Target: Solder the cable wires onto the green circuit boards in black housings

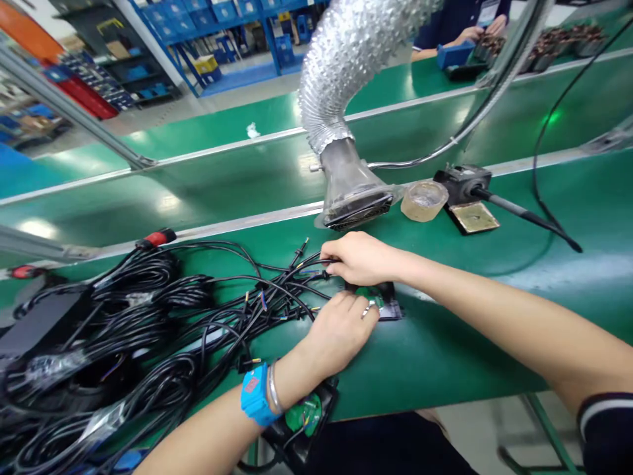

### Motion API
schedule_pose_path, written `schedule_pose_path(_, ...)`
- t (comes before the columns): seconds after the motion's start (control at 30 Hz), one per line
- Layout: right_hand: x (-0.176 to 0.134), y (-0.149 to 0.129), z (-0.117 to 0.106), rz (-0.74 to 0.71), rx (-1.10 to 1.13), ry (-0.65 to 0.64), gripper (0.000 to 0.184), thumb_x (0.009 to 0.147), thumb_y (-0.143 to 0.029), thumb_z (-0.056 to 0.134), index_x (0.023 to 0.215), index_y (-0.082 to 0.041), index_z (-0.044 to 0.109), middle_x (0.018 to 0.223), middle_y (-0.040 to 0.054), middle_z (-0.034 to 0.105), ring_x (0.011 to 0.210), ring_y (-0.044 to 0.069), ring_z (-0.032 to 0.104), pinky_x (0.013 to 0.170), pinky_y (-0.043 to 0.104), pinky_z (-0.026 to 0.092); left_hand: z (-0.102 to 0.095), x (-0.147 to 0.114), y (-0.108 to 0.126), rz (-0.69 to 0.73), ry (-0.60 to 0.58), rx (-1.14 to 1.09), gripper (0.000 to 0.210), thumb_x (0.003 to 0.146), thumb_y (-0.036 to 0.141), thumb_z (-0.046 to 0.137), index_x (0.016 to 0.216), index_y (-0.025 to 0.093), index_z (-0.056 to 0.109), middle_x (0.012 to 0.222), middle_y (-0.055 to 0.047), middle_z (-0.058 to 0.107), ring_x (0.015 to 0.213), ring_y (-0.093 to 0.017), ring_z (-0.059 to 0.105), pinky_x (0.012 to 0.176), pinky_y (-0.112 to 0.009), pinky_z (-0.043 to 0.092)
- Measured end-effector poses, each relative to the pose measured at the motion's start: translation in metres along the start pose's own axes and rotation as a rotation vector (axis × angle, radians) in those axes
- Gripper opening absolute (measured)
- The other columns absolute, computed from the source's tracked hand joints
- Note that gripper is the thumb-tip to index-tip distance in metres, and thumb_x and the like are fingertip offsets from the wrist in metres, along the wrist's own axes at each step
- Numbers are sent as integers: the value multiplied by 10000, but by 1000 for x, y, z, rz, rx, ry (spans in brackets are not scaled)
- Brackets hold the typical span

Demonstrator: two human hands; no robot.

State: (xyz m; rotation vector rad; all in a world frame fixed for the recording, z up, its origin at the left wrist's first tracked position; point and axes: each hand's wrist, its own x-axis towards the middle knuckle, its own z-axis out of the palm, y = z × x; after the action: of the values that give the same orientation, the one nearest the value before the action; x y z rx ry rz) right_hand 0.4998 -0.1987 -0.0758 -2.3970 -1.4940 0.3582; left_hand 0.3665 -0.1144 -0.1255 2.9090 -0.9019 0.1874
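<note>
My right hand pinches a thin black cable near its end, thumb and forefinger together. Just below it, my left hand, with a ring on one finger, has its fingers curled over a small black housing with a green circuit board. My fingers hide part of this housing. A blue wristband and a metal bangle circle my left wrist. Under that wrist, near the table's front edge, lies a second black housing with a round green board. Several cable ends with bared coloured wires spread out left of my hands.
Bundled black cables cover the left of the green table. A fume duct nozzle hangs just beyond my hands. Behind on the right are a tape roll and a soldering iron in its stand. A co-worker's hands show across the bench.
</note>
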Motion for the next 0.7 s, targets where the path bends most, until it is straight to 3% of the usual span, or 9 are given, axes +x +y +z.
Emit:
schedule_pose_path(0.07, -9, -4, -4, -14, 55, 58, 122, 862, -249, 531, 940, -192, 606, 774, -6, 651, 707, 130, 581, 624, 224, 341, -2, -9, 3, -90, -14, 73, 92, 890, 216, 498, 880, 163, 573, 790, -44, 567, 719, -201, 544, 684, -358, 429)
schedule_pose_path(0.17, -24, -1, -1, -41, 159, 164, 160, 834, -199, 554, 991, -171, 544, 813, -9, 623, 636, 98, 534, 615, 209, 360, -10, -24, 7, -199, -51, 52, 109, 872, 276, 523, 836, 177, 553, 778, -45, 550, 697, -209, 537, 660, -368, 414)
schedule_pose_path(0.27, -31, 11, 9, -120, -51, 193, 211, 863, -192, 495, 1070, -156, 514, 1061, 75, 581, 687, 107, 538, 629, 235, 405, -14, -32, 8, -334, -91, 22, 132, 858, 301, 506, 882, 176, 543, 819, -58, 538, 715, -226, 532, 667, -392, 415)
schedule_pose_path(0.37, -28, 23, 15, -341, -400, 85, 252, 916, -142, 364, 1031, -175, 586, 1310, 99, 476, 1033, 195, 531, 834, 349, 425, -14, -35, 7, -414, -63, -5, 290, 817, 302, 514, 1045, 123, 532, 955, -117, 546, 820, -261, 541, 683, -399, 427)
schedule_pose_path(0.47, -19, 27, 12, -628, -542, -62, 232, 843, -108, 470, 995, -146, 641, 1396, 76, 430, 1338, 238, 272, 1083, 453, 238, -10, -38, 6, -461, -21, -36, 553, 764, 321, 544, 1230, 38, 449, 1178, -213, 503, 1015, -317, 524, 745, -409, 443)
schedule_pose_path(0.57, -11, 29, 5, -854, -630, -192, 191, 732, -172, 616, 907, -119, 671, 1324, 118, 503, 1400, 232, 120, 1146, 469, 92, -9, -43, 6, -499, -44, -57, 606, 775, 333, 526, 1291, 34, 420, 1317, -236, 449, 1068, -333, 531, 823, -446, 434)
schedule_pose_path(0.63, -8, 30, 1, -961, -629, -225, 205, 718, -160, 623, 915, -136, 673, 1315, 92, 516, 1396, 230, 139, 1141, 458, 113, -9, -46, 5, -513, -52, -73, 589, 788, 335, 514, 1294, 46, 431, 1351, -231, 442, 1048, -328, 557, 845, -457, 428)
schedule_pose_path(0.7, -8, 32, -1, -1017, -599, -215, 208, 789, -135, 555, 967, -163, 659, 1319, 50, 517, 1360, 223, 233, 1093, 442, 209, -10, -48, 4, -510, -41, -86, 569, 791, 330, 513, 1279, 46, 449, 1347, -235, 457, 1029, -320, 576, 838, -447, 434)
